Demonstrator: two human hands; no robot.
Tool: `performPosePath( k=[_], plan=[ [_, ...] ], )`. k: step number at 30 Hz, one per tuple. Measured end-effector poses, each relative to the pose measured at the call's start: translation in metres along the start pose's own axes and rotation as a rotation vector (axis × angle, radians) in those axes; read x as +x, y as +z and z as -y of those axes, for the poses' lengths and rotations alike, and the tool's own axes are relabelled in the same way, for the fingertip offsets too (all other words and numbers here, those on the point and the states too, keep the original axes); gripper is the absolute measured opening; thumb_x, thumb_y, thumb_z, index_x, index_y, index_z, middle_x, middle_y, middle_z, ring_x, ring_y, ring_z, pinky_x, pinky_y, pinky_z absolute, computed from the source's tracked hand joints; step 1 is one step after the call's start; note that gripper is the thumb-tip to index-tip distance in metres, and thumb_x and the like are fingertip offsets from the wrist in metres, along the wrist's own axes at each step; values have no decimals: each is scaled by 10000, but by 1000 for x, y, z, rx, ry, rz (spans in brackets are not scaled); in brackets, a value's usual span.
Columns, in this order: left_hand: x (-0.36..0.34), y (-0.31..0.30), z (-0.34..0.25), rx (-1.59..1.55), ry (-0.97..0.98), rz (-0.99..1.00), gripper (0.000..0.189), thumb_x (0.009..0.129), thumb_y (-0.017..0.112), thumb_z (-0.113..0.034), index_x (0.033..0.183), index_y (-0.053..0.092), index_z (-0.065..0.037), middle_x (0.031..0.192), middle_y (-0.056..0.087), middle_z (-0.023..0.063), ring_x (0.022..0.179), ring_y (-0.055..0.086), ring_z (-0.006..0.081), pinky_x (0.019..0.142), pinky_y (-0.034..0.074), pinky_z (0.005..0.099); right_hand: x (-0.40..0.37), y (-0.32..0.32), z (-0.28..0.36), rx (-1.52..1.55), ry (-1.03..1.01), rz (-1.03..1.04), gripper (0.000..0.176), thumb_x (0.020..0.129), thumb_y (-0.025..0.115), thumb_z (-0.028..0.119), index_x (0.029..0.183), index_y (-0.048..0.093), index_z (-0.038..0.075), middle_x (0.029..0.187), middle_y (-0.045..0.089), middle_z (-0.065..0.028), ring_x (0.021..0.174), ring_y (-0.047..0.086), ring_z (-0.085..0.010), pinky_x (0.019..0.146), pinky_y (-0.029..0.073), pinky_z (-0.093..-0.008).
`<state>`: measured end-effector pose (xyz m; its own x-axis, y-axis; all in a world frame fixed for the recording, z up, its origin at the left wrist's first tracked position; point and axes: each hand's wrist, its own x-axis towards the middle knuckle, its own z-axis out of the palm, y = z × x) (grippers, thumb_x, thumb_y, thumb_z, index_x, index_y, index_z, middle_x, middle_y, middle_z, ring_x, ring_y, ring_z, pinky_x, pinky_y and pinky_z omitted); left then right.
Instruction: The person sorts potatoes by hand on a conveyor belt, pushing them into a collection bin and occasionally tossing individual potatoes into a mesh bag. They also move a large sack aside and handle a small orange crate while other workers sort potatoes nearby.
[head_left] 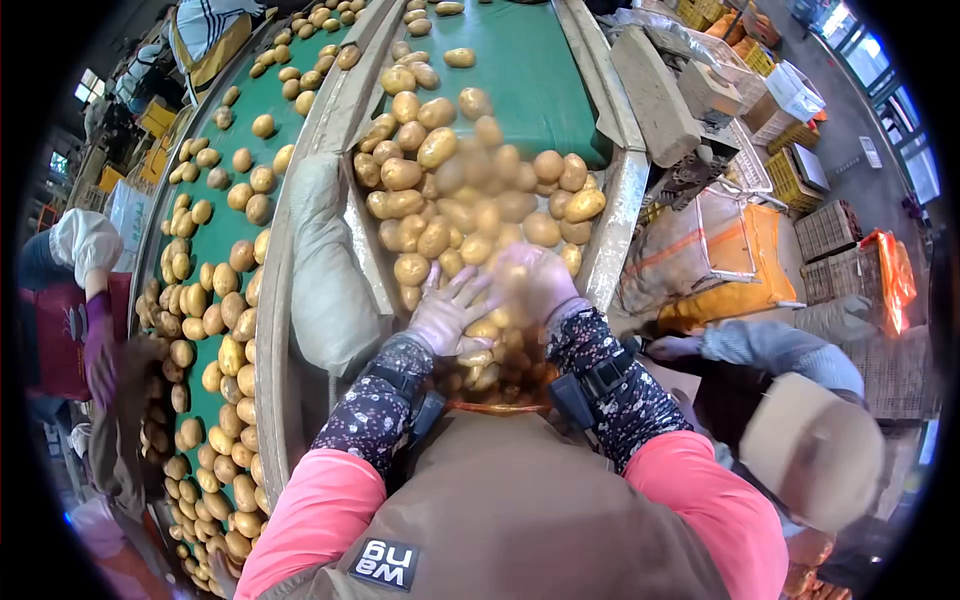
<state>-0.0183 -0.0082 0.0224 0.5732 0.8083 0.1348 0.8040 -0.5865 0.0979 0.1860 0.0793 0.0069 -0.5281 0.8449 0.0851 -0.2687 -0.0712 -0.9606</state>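
Both of my hands wear thin, pale gloves and work at the lower end of a chute heaped with potatoes (437, 148). My left hand (450, 312) lies over the potatoes on the left, fingers spread and nothing gripped. Across from it, my right hand (540, 282) rests against the pile near the right wall, its fingers smeared by motion and partly lost among the potatoes. Several potatoes in the middle of the heap are blurred. Below my hands, more potatoes lie in a shadowed container with an orange rim (500, 408) close against my apron.
Metal side walls (612, 235) flank the chute, with a green belt (510, 70) behind. A wrapped grey pad (328, 265) covers the left post. Left, another green belt (222, 345) carries potatoes. A person in a cap (815, 450) bends at right near crates (828, 230); another person's gloved hand (100, 350) shows left.
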Motion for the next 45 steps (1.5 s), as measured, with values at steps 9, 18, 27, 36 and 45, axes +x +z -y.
performPosePath(
  k=[9,18,27,36,45],
  plan=[
    [5,-12,-3,146,-509,-313,607,868,622,-485,1414,513,-242,1542,338,149,1419,242,471,1119,163,679,0,21,4,-290,242,-152,174,911,653,143,1001,677,-5,1050,661,-129,861,668,-226,754,564,-371],
    [1,-27,-4,110,-464,-233,513,811,679,-464,1295,630,-301,1462,465,134,1379,260,495,1106,217,628,24,42,68,-1392,-118,-165,609,848,668,233,1423,491,141,1446,448,-212,1313,443,-402,1096,384,-472],
    [23,-29,2,113,-701,-398,612,829,672,-465,1376,566,-212,1532,355,171,1408,246,490,1138,255,561,-2,46,17,-1376,-204,-182,659,834,680,256,1456,468,223,1445,443,-224,1290,482,-386,1017,471,-454],
    [9,-27,4,64,-588,-12,621,817,653,-521,1352,591,-212,1570,318,138,1389,267,534,1123,279,574,4,58,60,-1409,-78,-252,575,803,662,242,1341,541,82,1376,495,-219,1330,418,-397,1080,380,-497],
    [-17,13,1,102,-294,-126,708,816,674,-498,1438,466,-233,1561,312,145,1417,238,481,1122,180,673,2,48,43,-1574,475,-71,1010,767,697,215,1584,105,161,1609,105,-269,1460,229,-443,1151,251,-591]
  ],
)
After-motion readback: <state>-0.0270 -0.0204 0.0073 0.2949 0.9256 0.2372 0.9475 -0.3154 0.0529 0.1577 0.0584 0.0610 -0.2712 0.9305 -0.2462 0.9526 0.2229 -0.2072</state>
